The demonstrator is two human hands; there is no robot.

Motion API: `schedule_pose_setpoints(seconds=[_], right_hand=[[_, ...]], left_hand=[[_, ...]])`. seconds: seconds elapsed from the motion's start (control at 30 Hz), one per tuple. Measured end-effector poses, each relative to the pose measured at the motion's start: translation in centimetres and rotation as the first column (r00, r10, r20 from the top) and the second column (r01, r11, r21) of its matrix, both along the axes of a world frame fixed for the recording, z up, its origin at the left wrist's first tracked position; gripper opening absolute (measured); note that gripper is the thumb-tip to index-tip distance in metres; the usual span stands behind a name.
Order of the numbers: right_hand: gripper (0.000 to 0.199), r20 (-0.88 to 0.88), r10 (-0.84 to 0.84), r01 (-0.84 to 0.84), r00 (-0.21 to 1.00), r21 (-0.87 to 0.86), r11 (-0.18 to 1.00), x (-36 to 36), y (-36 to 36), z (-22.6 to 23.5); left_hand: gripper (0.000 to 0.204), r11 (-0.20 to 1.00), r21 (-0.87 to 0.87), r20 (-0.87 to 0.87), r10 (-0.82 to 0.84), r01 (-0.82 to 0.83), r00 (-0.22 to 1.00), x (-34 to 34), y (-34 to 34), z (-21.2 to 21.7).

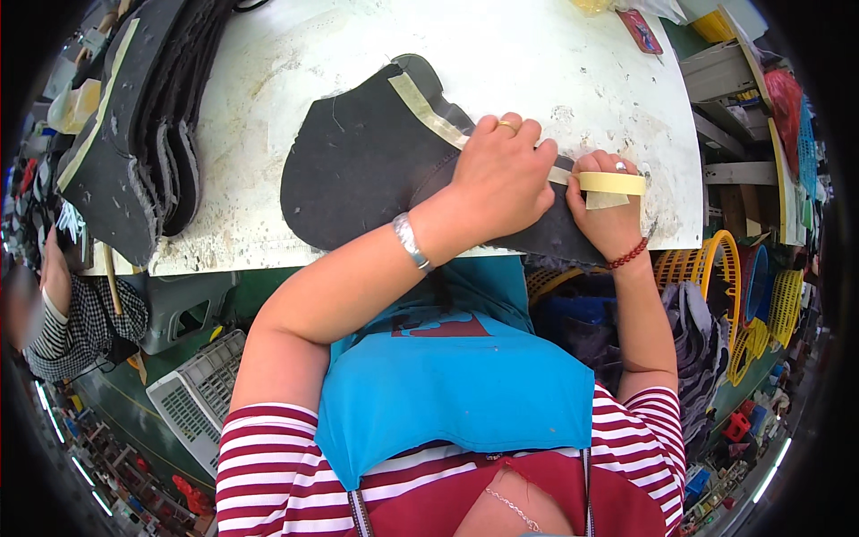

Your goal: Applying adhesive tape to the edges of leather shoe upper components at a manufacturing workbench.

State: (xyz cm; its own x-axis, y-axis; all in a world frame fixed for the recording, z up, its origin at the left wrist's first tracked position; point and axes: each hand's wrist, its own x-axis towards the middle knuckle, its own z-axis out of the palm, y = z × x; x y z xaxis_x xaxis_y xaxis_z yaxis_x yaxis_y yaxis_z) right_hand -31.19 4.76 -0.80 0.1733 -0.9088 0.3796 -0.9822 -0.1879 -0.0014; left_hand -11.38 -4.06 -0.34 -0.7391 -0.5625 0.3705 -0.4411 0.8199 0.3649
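Note:
A black fabric piece [358,170] with a curved outline lies flat along the table's near edge. A pale strip of masking tape [420,106] runs along its far edge and passes beneath my left hand [506,174]. That hand is closed, its fingers curled down over the strip against the fabric; the fingertips are partly hidden. In my right hand [610,219], at the piece's right end, is a yellowish roll of masking tape [617,183], seen edge-on, with a short flap hanging from it. The strip shows again between the two hands.
A stack of similar black pieces [170,134] stands at the left of the white table [304,45]. A small red packet [639,31] lies at the far right. Yellow baskets [716,268] and grey pieces sit below on the right, a pale crate [192,394] at lower left. A person [67,304] is at far left.

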Motion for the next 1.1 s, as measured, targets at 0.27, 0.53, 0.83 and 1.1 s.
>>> schedule_pose_setpoints(seconds=[0.27, 0.53, 0.83, 1.1], right_hand=[[0.016, 0.296, 0.011, 0.043, 0.955, -0.174, 0.984, 2.6, 0.6, -1.7], [0.015, 0.501, 0.175, -0.059, 0.847, -0.238, 0.969, 4.7, -0.8, -1.4], [0.023, 0.228, 0.494, -0.298, 0.839, -0.565, 0.769, 6.7, -2.2, 3.1], [0.033, 0.776, 0.311, -0.276, 0.548, -0.183, 0.943, 5.8, -5.4, 0.1]], left_hand=[[0.039, 0.909, 0.413, 0.13, 0.004, -0.057, 0.992, -1.5, -1.7, 0.7], [0.033, 0.625, 0.78, 0.059, -0.063, -0.006, 0.996, 1.5, -4.2, 1.6], [0.03, 0.783, 0.572, 0.024, 0.281, -0.243, 0.96, 7.3, -4.7, 0.5], [0.035, 0.855, 0.256, -0.009, 0.468, -0.451, 0.883, 12.0, -5.5, 1.0]])
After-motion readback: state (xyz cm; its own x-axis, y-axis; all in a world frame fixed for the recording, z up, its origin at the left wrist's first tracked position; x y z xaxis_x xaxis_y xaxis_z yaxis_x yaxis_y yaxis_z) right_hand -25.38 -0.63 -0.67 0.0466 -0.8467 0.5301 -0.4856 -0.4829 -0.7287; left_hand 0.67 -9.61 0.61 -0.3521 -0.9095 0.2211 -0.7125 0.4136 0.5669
